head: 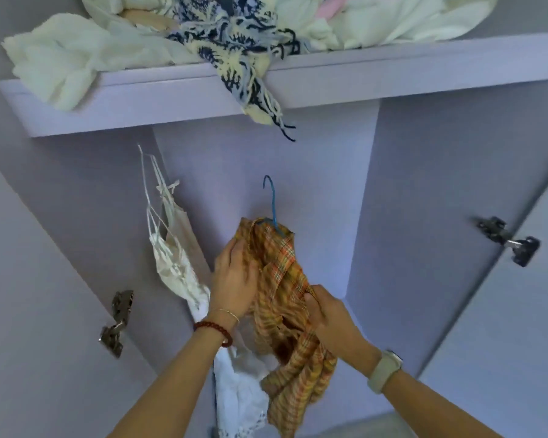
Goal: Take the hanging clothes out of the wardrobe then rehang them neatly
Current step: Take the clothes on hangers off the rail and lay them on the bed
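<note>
Plaid shirt [285, 298] on blue hanger [271, 200], both hands' grip closed on it, inside lilac wardrobe [424, 216] below cluttered shelf [329, 86]

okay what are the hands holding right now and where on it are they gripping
Both hold the orange plaid shirt on the blue hanger: the left hand grips it near the collar, the right hand pinches the fabric lower down its front.
</note>
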{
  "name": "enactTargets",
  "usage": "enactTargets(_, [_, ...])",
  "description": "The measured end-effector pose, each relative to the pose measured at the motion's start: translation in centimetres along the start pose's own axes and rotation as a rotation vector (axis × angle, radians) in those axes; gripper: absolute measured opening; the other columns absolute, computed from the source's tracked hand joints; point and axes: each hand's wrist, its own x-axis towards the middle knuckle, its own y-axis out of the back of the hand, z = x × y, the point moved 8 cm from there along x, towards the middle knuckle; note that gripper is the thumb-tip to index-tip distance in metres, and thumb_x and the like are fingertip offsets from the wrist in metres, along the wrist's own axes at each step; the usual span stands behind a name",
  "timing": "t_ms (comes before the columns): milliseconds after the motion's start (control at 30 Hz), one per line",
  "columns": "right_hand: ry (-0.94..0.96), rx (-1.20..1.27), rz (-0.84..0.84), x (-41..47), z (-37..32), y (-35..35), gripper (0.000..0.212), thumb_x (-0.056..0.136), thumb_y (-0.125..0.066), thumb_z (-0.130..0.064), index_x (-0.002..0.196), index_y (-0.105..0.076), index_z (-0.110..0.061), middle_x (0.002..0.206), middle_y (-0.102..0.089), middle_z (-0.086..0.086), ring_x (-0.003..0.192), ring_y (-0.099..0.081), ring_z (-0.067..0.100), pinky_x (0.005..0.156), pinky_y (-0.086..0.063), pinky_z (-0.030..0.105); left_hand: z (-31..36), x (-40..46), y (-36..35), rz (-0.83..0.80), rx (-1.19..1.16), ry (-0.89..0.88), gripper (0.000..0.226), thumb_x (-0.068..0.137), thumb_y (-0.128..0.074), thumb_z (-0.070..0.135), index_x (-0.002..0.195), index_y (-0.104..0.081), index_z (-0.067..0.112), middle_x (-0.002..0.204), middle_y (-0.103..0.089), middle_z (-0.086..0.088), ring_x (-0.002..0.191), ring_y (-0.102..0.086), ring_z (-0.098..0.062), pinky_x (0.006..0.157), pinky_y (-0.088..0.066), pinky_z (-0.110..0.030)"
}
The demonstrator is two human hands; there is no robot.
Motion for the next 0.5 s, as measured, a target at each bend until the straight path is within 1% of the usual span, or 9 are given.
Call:
enactTargets(67, [-0.04,-0.046,0.001,-4.1,1.0,1.1,0.019,0.099,-0.034,-0.019,0.081,-0.041,-0.018,0.061,-0.039,-0.012,0.053,-0.039,0.005,0.053,-0.031,0.015,2.1,-1.3,-2.5,-0.094,-0.085,-0.04,0.054,0.093,-0.039,0.029,0.14,-0.032,0.002,0.147,-0.03,-0.017,0.136,-0.027,-0.03,0.111,-0.021,-0.032])
enactTargets(167, [-0.081,-0.119,0.056,-10.0,2.2,2.9,0.021,0.095,-0.03,-0.033,0.084,-0.041,-0.02,0.061,-0.038,-0.015,0.054,-0.04,0.002,0.055,-0.029,0.015,5.7,-3.2,-6.3,-0.205,-0.184,-0.081,0.049,0.098,-0.038,0.024,0.143,-0.026,0.008,0.147,-0.03,-0.012,0.138,-0.023,-0.024,0.115,-0.017,-0.038])
enactTargets(200, [-0.095,-0.14,0.075,-12.0,2.4,3.5,0.02,0.092,-0.028,-0.036,0.082,-0.039,-0.023,0.06,-0.037,-0.015,0.053,-0.04,0.001,0.055,-0.028,0.016,7.3,-4.0,-7.5,-0.246,-0.222,-0.092,0.047,0.099,-0.037,0.023,0.143,-0.028,0.009,0.144,-0.034,-0.01,0.135,-0.027,-0.021,0.114,-0.018,-0.033])
enactTargets(233, [-0.116,-0.153,0.088,-14.1,2.7,3.9,0.018,0.091,-0.028,-0.037,0.079,-0.036,-0.026,0.059,-0.036,-0.015,0.053,-0.041,0.0,0.055,-0.026,0.017,9.0,-5.0,-8.4,-0.282,-0.271,-0.107,0.044,0.099,-0.035,0.021,0.141,-0.031,0.009,0.136,-0.04,-0.008,0.128,-0.033,-0.016,0.109,-0.02,-0.024])
enactTargets(300, [-0.165,-0.159,0.119,-18.4,3.2,5.1,0.017,0.091,-0.029,-0.036,0.075,-0.032,-0.029,0.057,-0.035,-0.014,0.054,-0.043,0.0,0.055,-0.026,0.018,12.0,-7.2,-10.3,-0.352,-0.371,-0.144,0.034,0.099,-0.036,0.017,0.131,-0.047,0.009,0.116,-0.052,-0.003,0.106,-0.043,-0.008,0.09,-0.03,-0.007])
enactTargets(333, [-0.188,-0.171,0.136,-20.6,3.4,5.9,0.018,0.091,-0.03,-0.036,0.074,-0.031,-0.03,0.057,-0.035,-0.014,0.053,-0.041,0.002,0.054,-0.026,0.018,13.2,-8.3,-11.1,-0.367,-0.408,-0.156,0.03,0.099,-0.037,0.019,0.121,-0.055,0.011,0.108,-0.058,0.0,0.099,-0.05,-0.01,0.084,-0.035,-0.006])
enactTargets(400, [-0.267,-0.2,0.133,-25.1,4.1,7.5,0.021,0.09,-0.031,-0.039,0.073,-0.036,-0.028,0.058,-0.037,-0.012,0.053,-0.038,0.007,0.056,-0.027,0.023,15.3,-11.0,-13.5,-0.42,-0.43,-0.187,0.025,0.097,-0.04,0.024,0.1,-0.063,0.014,0.094,-0.064,0.0,0.091,-0.059,-0.02,0.081,-0.045,-0.02])
enactTargets(433, [-0.333,-0.203,0.11,-27.3,4.6,8.2,0.027,0.091,-0.032,-0.041,0.075,-0.042,-0.022,0.061,-0.041,-0.011,0.056,-0.039,0.008,0.058,-0.029,0.025,16.6,-12.7,-14.8,-0.479,-0.426,-0.209,0.023,0.097,-0.041,0.022,0.094,-0.062,0.013,0.09,-0.063,0.0,0.089,-0.06,-0.022,0.079,-0.046,-0.024])
enactTargets(500, [-0.484,-0.205,0.046,-31.5,5.7,9.3,0.033,0.092,-0.037,-0.043,0.083,-0.05,-0.014,0.071,-0.05,-0.006,0.068,-0.047,0.014,0.065,-0.037,0.029,19.9,-17.2,-17.2,-0.631,-0.415,-0.282,0.02,0.098,-0.039,0.014,0.089,-0.057,0.012,0.087,-0.06,0.001,0.081,-0.058,-0.013,0.073,-0.039,-0.01])
